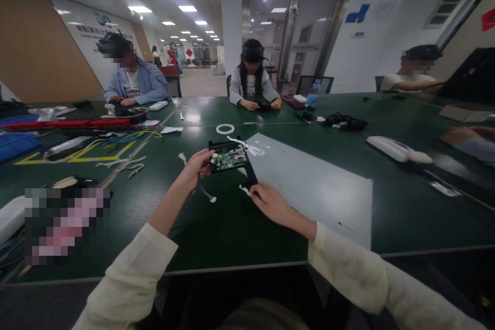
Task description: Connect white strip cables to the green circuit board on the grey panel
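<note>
Above the green table, my left hand [198, 167] is closed on the left edge of a black frame with a green circuit board [230, 160] in it. A flat black strip [251, 171] slants down from the frame's right side. My right hand [270, 203] pinches the lower end of this strip, where a small white piece [245, 190] sticks out. Below my left hand hangs a grey cable [205, 192] with a white plug. A thin white strip [236, 141] lies at the frame's far edge.
A large grey-white sheet [320, 180] lies at the right, partly beneath the frame. Beyond stands a white tape roll [225, 129], lying flat. Cables and tape scraps [135, 167] are on the left. A white device [394, 149] lies far right. Several people sit around the table [247, 247].
</note>
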Available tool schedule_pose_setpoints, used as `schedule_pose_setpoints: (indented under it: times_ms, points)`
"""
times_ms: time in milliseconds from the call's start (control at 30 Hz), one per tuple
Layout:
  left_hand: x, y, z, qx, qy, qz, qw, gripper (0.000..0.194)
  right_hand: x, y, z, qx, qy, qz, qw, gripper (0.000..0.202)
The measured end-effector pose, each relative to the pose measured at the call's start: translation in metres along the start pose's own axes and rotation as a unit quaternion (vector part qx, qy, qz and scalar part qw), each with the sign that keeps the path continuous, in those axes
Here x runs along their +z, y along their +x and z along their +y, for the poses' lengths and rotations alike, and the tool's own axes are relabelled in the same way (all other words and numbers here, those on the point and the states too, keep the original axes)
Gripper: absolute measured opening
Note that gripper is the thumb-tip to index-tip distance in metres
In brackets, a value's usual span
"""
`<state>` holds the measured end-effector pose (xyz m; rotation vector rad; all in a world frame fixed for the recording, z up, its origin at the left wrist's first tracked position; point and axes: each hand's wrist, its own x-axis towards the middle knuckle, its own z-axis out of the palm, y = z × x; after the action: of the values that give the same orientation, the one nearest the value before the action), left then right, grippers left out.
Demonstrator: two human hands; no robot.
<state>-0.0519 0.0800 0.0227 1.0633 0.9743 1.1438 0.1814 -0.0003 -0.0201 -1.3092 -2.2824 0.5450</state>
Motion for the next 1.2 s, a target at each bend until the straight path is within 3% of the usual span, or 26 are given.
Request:
schedule_pose_setpoints:
  times_ms: [200, 333, 467, 667, 800, 900, 1000, 1100, 1200]
  points:
    - [0.006, 0.001, -0.006, -0.018, 0.023, 0.005, 1.000, 0.029, 0.006, -0.023, -0.029, -0.142, 0.005, -0.086, 0.986, 0.018]
    - [0.009, 0.003, -0.015, -0.030, 0.018, -0.031, 0.999, 0.027, -0.003, -0.030, -0.039, -0.194, 0.027, -0.143, 0.970, 0.018]
    - [0.020, 0.011, -0.025, -0.051, 0.034, -0.079, 0.995, 0.024, -0.012, -0.029, -0.047, -0.185, 0.032, -0.182, 0.965, 0.019]
    - [0.052, 0.039, -0.035, -0.077, 0.124, -0.143, 0.979, 0.016, -0.010, -0.044, -0.062, -0.160, 0.052, -0.166, 0.972, 0.018]
    - [0.066, 0.056, -0.046, -0.028, 0.242, -0.125, 0.962, 0.016, -0.020, -0.071, -0.062, -0.089, 0.095, -0.152, 0.980, 0.015]
    - [0.070, 0.063, -0.052, 0.089, 0.359, -0.088, 0.925, 0.019, -0.037, -0.088, -0.037, -0.008, 0.105, -0.084, 0.991, 0.017]
    - [0.065, 0.067, -0.051, 0.162, 0.430, -0.071, 0.885, 0.016, -0.060, -0.097, 0.015, 0.090, 0.084, 0.055, 0.991, 0.023]
    - [0.045, 0.071, -0.047, 0.185, 0.448, -0.059, 0.873, 0.011, -0.080, -0.099, 0.077, 0.190, 0.035, 0.197, 0.961, 0.029]
    - [0.015, 0.074, -0.047, 0.194, 0.433, -0.016, 0.880, 0.009, -0.090, -0.100, 0.123, 0.252, -0.008, 0.263, 0.931, 0.035]
